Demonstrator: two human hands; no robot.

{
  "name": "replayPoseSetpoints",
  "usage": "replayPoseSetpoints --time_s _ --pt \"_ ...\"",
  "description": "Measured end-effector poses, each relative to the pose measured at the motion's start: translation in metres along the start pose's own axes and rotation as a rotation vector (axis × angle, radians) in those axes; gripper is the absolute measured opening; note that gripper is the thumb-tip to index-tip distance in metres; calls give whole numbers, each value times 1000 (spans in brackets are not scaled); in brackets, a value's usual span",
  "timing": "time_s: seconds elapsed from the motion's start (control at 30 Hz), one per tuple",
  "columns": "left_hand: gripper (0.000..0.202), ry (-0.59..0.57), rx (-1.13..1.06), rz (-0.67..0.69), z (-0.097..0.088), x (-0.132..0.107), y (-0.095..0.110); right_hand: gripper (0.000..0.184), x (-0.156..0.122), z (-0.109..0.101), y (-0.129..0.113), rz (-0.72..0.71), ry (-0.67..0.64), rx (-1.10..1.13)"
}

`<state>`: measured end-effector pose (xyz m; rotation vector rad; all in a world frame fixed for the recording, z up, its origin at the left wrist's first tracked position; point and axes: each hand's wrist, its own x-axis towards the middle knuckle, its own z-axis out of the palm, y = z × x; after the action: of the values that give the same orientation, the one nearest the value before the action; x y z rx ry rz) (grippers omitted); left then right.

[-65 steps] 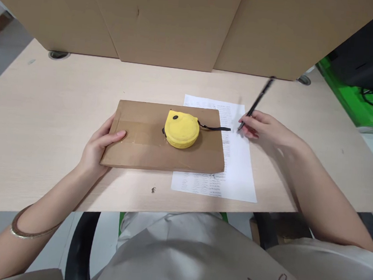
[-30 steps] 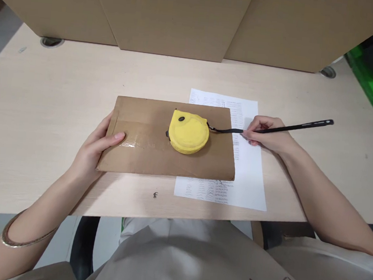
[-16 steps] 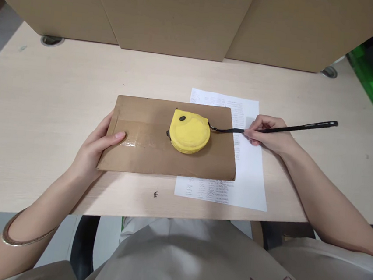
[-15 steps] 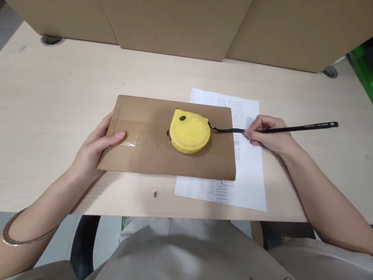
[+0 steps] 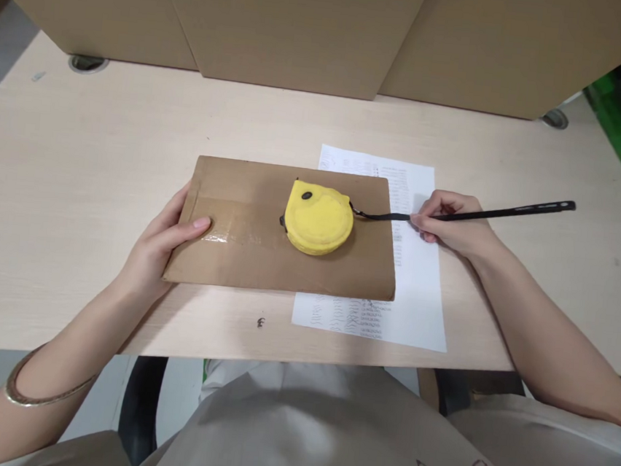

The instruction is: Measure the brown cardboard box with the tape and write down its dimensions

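Note:
My left hand (image 5: 164, 237) grips the left end of a flat brown cardboard box (image 5: 231, 258), thumb on top and fingers hidden beneath. Clear tape shines near the thumb. On the box's right half lies a rounded yellow case (image 5: 319, 223), shaped like a tape measure, with a black oval spot. A black wrist strap (image 5: 381, 216) runs from its right side to my right hand (image 5: 451, 221). My right hand is closed in a pinch around a slender black stick (image 5: 521, 211) with a hole at its far end. Whether strap and stick join inside the fingers is hidden.
Under the box lies a printed sheet of paper (image 5: 419, 302) on the pale wooden desk (image 5: 72, 203). Tall cardboard panels (image 5: 297, 26) stand along the back edge. Two round cable holes, left (image 5: 88, 64) and right (image 5: 556, 118), sit near them. A small dark mark (image 5: 261, 323) is at the front.
Very little differs. The whole view has shifted slightly, and the black stick's far end sits a little further right and higher. Both hands keep the same grips.

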<state>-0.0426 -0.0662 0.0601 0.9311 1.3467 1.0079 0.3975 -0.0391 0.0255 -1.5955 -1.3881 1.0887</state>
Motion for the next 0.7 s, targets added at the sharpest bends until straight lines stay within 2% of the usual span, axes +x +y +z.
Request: replayPoseSetpoints --time_s 0.7 --pt "74 -12 -84 4 -2 2 -4 45 2 -1 3 -14 -9 56"
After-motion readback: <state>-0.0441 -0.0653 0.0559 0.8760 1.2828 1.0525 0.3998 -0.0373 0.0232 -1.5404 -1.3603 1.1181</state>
